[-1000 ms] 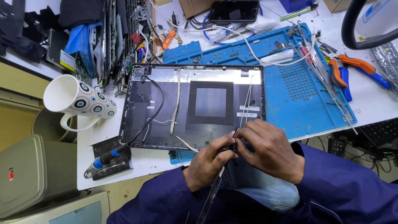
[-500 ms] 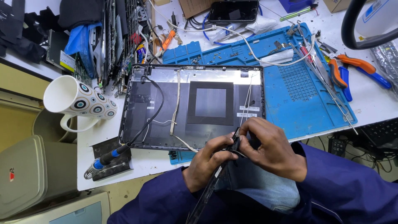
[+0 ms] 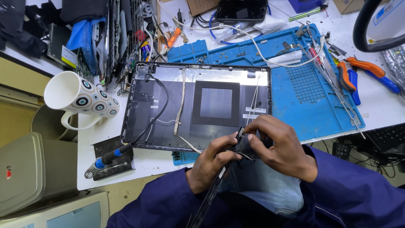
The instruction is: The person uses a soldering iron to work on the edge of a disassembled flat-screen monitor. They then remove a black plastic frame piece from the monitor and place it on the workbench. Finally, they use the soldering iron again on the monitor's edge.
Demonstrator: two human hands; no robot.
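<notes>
A dark laptop lid shell (image 3: 198, 105) lies open side up on a blue work mat (image 3: 312, 93), with thin cables and a pale ribbon across its inside. Just in front of its near edge, both my hands hold a long black bezel strip (image 3: 211, 192) that runs down toward my lap. My left hand (image 3: 211, 162) grips the strip from the left. My right hand (image 3: 278, 147) pinches its upper end from the right, fingertips touching a small black part at the top.
A white mug with round dots (image 3: 80, 99) stands at the left. A soldering iron on its stand (image 3: 109, 158) lies near the front left. Orange and blue pliers (image 3: 358, 71) rest at the right. Circuit boards and cables crowd the back.
My hands have shifted slightly with the strip; the right fingers now sit higher on its upper end. The lid shell and tools have not moved.
</notes>
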